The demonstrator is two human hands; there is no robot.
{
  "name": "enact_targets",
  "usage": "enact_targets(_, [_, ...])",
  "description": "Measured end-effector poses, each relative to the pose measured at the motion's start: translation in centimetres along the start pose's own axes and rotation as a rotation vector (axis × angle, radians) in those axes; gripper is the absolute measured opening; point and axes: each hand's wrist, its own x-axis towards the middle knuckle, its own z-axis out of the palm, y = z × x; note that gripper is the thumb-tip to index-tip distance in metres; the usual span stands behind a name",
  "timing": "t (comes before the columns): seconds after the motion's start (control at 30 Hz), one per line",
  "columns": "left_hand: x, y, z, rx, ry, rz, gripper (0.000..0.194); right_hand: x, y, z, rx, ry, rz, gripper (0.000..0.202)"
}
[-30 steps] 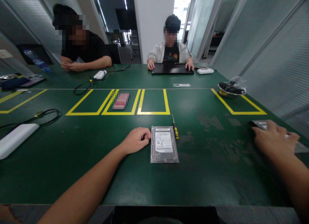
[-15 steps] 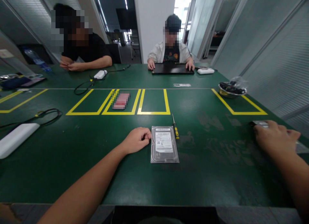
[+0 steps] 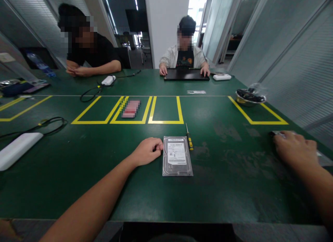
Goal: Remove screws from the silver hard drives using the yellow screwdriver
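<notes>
HDD [image 3: 177, 162] centre of view, hands apart
I see L hand [image 3: 147, 151] half-curled, empty, at HDD's 9 o'clock, prob. steadying; R hand [image 3: 296, 148] over flat item [image 3: 275, 133], 3 o'clock, grip unclear; screwdriver [image 3: 190, 141] at 1 o'clock, prob. for reach

Left hand [image 3: 149, 151] loosely curled | right hand [image 3: 298, 149] palm-down, grip perhaps closed

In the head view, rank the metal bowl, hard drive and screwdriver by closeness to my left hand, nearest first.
From your left hand:
1. Hard drive, immediately right
2. Screwdriver, right of the drive
3. Metal bowl, far back, right
</notes>
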Motion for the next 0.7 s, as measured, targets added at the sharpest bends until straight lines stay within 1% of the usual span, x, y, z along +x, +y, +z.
enact_targets(0.33, [-0.04, -0.11, 0.1, -0.011, 0.01, 0.01, 0.009, -0.06, -0.03, -0.08, -0.012, 0.004, -0.025, 0.048])
enact_targets(0.47, [-0.06, -0.1, 0.09, -0.006, 0.015, 0.012, 0.009, -0.05, 0.0, -0.14, -0.015, 0.006, -0.036, 0.044])
enact_targets(0.7, [-0.04, -0.23, 0.16, -0.005, 0.017, 0.017, 0.009, -0.15, -0.29, -0.8, -0.03, -0.022, -0.012, 0.046])
